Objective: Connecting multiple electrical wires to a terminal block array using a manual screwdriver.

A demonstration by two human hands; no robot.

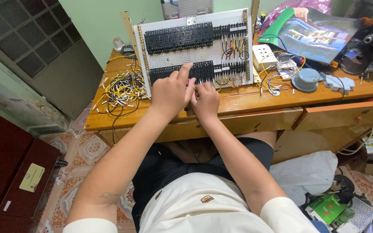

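At the desk's point(255, 97) front edge, the lower terminal row point(182, 71) of the white wiring panel point(195, 54) is being worked: left hand point(171, 92) fingers curled with index extended, right hand point(206, 101) fingers closed, grip contents indiscernible; small wires are best being seated steadily.

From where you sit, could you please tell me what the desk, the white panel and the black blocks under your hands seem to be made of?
Desk: wood, glossy orange-brown varnish, with visible grain and reflections.
Panel: probably painted metal or plastic, matt white, dotted with rows of small holes.
Blocks: likely moulded plastic, matt black, ribbed in even rows.
Left hand and right hand rest at the lower row.
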